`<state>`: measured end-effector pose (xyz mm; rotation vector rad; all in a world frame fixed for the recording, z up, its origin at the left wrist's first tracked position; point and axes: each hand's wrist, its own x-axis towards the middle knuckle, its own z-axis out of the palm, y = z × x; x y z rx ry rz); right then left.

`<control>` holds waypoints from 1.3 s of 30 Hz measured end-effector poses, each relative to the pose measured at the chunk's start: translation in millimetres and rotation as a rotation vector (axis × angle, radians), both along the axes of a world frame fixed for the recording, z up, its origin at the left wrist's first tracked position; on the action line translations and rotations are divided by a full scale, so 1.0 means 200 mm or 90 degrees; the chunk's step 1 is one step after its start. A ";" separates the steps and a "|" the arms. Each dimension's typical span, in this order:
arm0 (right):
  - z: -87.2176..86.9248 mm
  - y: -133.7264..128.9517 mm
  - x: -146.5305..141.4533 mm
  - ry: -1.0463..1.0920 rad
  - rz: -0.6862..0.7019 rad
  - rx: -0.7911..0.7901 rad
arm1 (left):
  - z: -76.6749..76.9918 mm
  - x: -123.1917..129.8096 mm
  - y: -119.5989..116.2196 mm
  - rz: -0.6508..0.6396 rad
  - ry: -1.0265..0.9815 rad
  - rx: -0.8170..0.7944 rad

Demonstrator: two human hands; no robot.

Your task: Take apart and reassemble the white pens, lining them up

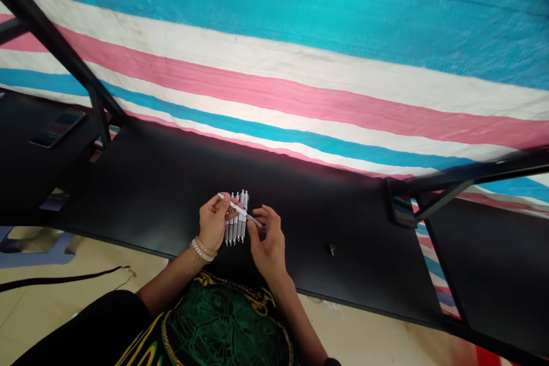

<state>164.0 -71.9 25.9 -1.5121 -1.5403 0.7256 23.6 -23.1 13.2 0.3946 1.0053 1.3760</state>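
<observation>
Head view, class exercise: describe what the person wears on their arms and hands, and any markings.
The left hand and right hand are bare, without gloves. Stacked pale beaded bracelets circle the left wrist. The short black sleeve belongs to a black shirt with green and gold print.

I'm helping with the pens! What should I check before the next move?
1. White pen held by left hand and right hand: ok.
2. Row of pens neatly side by side: ok.
3. Every pen in the row counted: cannot tell, the hands hide part of it.
4. Hands not touching the row: cannot tell, they are right over it.
5. Small grey bit on the black table away from the pens: ok.
</observation>
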 end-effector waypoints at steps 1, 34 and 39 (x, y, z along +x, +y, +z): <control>0.00 0.00 0.00 -0.005 0.007 0.010 | 0.00 0.00 0.00 0.004 0.000 0.001; -0.01 -0.02 0.02 -0.001 0.040 -0.022 | 0.00 0.01 -0.02 0.013 0.030 0.011; -0.02 -0.02 0.03 -0.045 0.093 -0.052 | 0.02 0.01 -0.01 -0.011 0.007 0.028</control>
